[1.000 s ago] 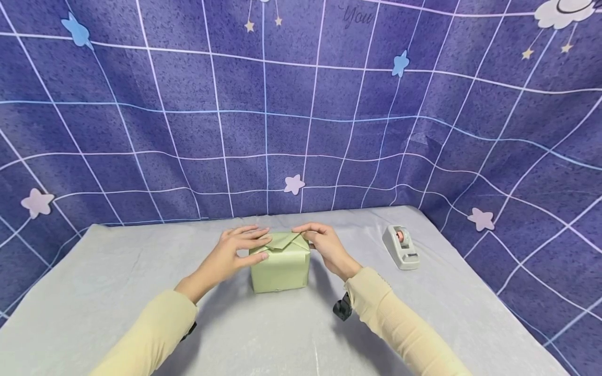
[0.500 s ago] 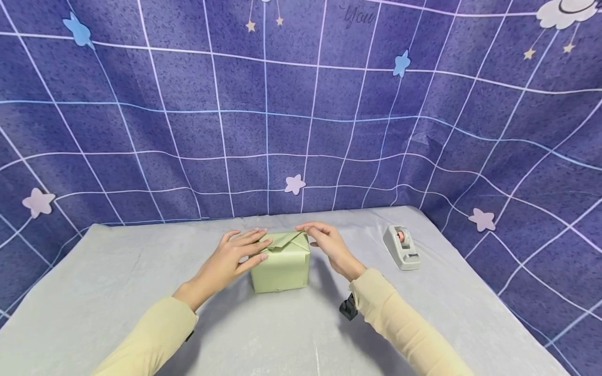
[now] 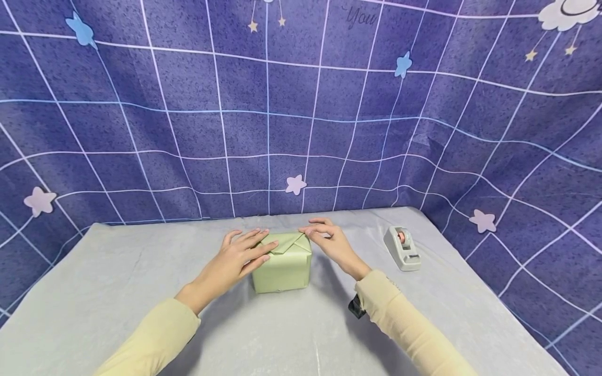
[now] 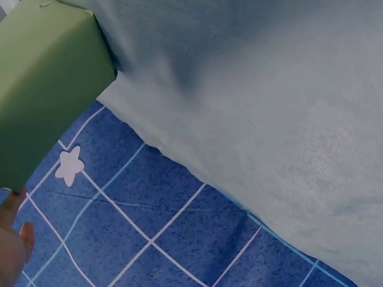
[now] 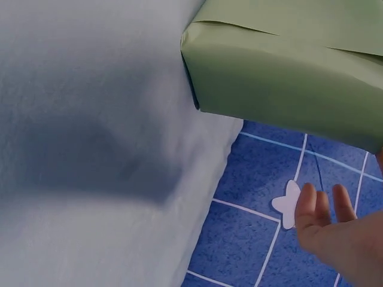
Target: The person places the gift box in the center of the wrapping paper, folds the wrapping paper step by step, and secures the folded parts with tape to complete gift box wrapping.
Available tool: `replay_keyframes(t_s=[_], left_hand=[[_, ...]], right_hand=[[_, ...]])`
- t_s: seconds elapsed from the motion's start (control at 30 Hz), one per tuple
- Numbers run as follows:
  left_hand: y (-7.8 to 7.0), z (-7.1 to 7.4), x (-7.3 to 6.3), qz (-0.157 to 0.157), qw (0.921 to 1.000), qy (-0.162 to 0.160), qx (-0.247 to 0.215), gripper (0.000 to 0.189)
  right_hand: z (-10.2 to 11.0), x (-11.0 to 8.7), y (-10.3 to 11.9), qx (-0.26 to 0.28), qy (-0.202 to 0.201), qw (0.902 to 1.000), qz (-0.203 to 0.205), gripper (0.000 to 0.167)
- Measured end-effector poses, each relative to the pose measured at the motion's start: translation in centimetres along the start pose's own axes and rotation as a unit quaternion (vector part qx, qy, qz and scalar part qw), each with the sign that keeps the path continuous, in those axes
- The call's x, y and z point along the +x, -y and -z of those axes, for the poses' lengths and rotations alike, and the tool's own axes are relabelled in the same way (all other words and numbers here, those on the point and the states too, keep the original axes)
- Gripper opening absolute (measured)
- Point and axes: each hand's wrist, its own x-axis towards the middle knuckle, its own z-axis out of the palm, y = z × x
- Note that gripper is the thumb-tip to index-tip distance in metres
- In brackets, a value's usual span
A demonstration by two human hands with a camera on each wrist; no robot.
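A box wrapped in pale green paper (image 3: 282, 271) stands on the cloth-covered table in the head view, with a pointed paper flap (image 3: 288, 243) folded over its top. My left hand (image 3: 232, 261) rests on the box's upper left, fingers spread and mostly straight across the top and front edge. At the top right corner, the thumb and index finger of my right hand (image 3: 336, 249) pinch the paper's folded edge; its other fingers are raised. In the right wrist view, loosely curled fingers (image 5: 314, 209) show beside the box (image 5: 281, 89), while the pinching fingertips are mostly out of frame.
A light grey tape dispenser (image 3: 402, 248) with a roll in it stands on the table to the right of the box. Grey cloth (image 3: 117, 282) covers the table. Behind and to the right hangs a blue curtain (image 3: 244, 130) with a grid and stars.
My right thumb has come up near the index finger at the box corner, and the other fingers have lifted. My left fingers have shifted slightly right over the top. The box has barely moved.
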Motion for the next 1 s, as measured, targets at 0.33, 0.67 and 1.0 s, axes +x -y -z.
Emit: replay_keyframes(t_s=[0.33,0.67,1.0], left_hand=[[-0.2,-0.2,-0.2,-0.013,0.9995,-0.028,0.005,0.04],[-0.3,-0.3,-0.4,-0.013,0.9989,-0.03,0.032,0.04],[-0.5,-0.8,-1.3,0.051,0.9986,0.009,-0.013,0.045]], right_hand=[[0.1,-0.1,1.4,-0.007,-0.017,0.9996,0.022,0.019],[1.1,-1.3,2.9,-0.022,0.042,0.9973,0.056,0.024],[2.0,-1.3,2.4,-0.06,0.014,0.9968,0.051,0.023]])
